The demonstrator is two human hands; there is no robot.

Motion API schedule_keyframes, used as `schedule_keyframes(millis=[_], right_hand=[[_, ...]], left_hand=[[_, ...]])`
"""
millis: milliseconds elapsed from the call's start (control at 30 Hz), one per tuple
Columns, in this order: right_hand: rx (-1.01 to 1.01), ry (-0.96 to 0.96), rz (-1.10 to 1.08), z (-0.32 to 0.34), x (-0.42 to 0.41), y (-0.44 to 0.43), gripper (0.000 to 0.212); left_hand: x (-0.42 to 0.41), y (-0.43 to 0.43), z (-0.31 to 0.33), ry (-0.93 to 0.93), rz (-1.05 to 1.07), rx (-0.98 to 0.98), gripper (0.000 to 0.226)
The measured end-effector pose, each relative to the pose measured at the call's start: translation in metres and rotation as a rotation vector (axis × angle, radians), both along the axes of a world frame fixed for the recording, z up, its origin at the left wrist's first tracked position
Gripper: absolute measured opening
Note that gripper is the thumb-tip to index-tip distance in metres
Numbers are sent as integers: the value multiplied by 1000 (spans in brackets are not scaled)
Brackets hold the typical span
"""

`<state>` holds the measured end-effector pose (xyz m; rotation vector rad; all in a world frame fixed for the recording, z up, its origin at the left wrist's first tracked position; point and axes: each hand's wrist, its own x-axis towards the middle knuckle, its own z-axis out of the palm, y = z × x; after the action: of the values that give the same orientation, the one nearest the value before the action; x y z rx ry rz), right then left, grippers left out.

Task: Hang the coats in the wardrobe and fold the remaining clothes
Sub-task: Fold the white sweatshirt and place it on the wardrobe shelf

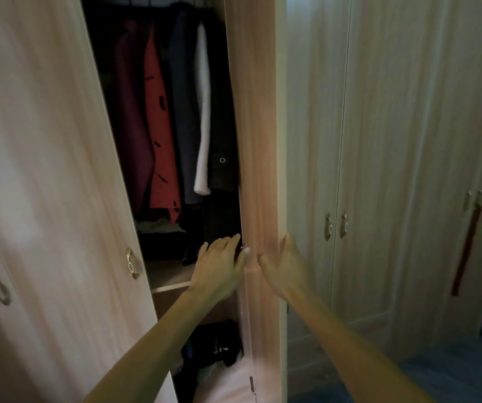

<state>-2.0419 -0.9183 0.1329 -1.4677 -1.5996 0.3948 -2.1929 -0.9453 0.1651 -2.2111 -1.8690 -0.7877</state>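
Now both hands' grips, left (219, 266) and right (284, 267), lie spread against the door edge (258, 170) beside hanging coats (164, 126).

The wardrobe doors (45, 170) across the frame are pale wood with a fine vertical grain; the door edge (258, 141) at centre glows warmer, pinkish. In the dark upper-centre opening hang a maroon coat (130, 126), a red coat (161, 146) with black marks, a dark grey coat (183, 112), a white sleeve (203, 112) and a black coat (223, 141). A dark red strap (466, 251) hangs at right. The floor (452, 370) at lower right is dark blue.
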Motion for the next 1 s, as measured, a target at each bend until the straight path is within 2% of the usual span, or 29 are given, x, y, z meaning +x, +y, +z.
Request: schedule_keyframes(millis=[200,333,500,600,833,933,1000], right_hand=[[56,12,209,-3,-61,-10,47],[38,-96,308,-3,-117,-7,74],[-20,-184,410,0,-187,8,78],[-5,-165,463,4,-233,21,79],[-5,-272,395,6,-321,74,81],[7,-323,357,1,-343,95,83],[8,-340,352,-3,-356,109,86]], left_hand=[[-47,2,1,-54,76,71,49],[-98,1,-2,-88,150,90,50],[-174,10,-9,-100,249,60,51],[-219,21,-16,-104,250,44,48],[-311,60,-19,-71,167,49,47],[-338,76,-19,-50,153,49,54],[-352,91,-24,-57,138,25,47]])
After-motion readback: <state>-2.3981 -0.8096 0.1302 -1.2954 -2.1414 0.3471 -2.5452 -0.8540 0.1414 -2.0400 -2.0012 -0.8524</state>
